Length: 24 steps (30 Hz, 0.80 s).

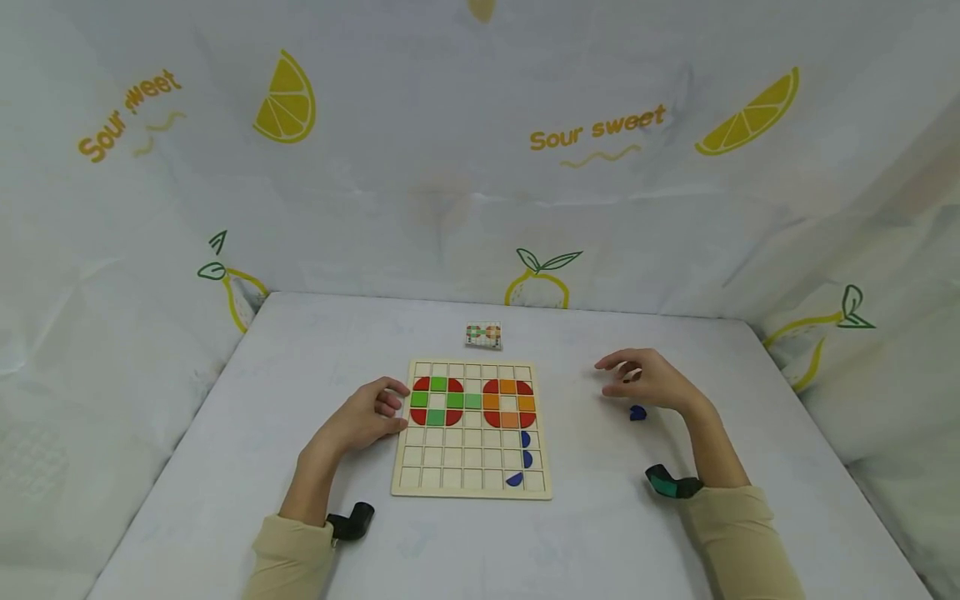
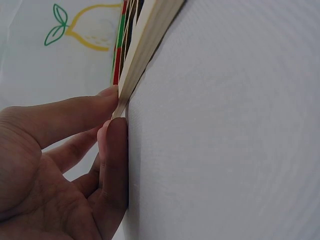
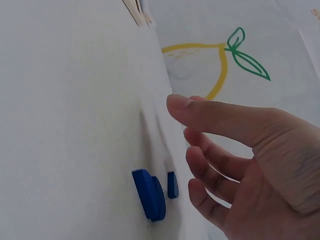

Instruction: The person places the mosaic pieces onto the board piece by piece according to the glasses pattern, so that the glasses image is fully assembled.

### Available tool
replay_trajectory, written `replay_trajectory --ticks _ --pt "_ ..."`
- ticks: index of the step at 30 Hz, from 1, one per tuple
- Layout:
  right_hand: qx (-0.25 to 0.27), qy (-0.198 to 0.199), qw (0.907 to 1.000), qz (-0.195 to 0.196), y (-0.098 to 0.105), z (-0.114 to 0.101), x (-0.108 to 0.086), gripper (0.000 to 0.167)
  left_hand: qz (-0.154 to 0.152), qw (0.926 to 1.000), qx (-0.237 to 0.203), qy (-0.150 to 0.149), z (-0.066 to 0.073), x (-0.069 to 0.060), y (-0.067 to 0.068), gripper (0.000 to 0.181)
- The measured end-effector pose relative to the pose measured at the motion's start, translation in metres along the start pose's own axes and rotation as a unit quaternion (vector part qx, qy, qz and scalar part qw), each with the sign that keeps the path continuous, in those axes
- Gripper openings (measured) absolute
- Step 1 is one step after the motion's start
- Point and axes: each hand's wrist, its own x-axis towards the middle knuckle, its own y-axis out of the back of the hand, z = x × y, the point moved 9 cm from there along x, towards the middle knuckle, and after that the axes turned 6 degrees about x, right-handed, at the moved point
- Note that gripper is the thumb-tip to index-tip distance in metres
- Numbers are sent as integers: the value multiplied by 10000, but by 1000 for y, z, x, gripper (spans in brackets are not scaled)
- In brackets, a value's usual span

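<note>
A square wooden grid board (image 1: 471, 493) lies on the table. Red corner pieces with green squares (image 1: 454, 401) form a ring on its left, and red with orange squares (image 1: 527, 403) on its right. Blue half-round pieces (image 1: 527, 459) lie at its lower right, the lowest one askew. My left hand (image 1: 363, 415) touches the board's left edge with thumb and fingers, as the left wrist view also shows. My right hand (image 1: 651, 380) hovers right of the board, fingers loosely bent and holding nothing. Close to it on the table are small blue pieces (image 3: 146, 194).
Behind the board lies a small pattern card (image 1: 483, 335) with a similar coloured design. The white table (image 1: 472, 550) meets a lemon-printed cloth (image 1: 420, 208) at the back and sides. Each wrist wears a dark camera strap (image 1: 351, 522).
</note>
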Motion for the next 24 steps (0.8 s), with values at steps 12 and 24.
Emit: replay_trajectory --ticks 12,24 --pt "-126 -306 9995 14 20 40 -14 40 -14 10000 -22 -9 1 0 -1 44" --pt "-125 -270 9995 45 24 50 -14 29 10 10000 -32 18 0 0 0 44"
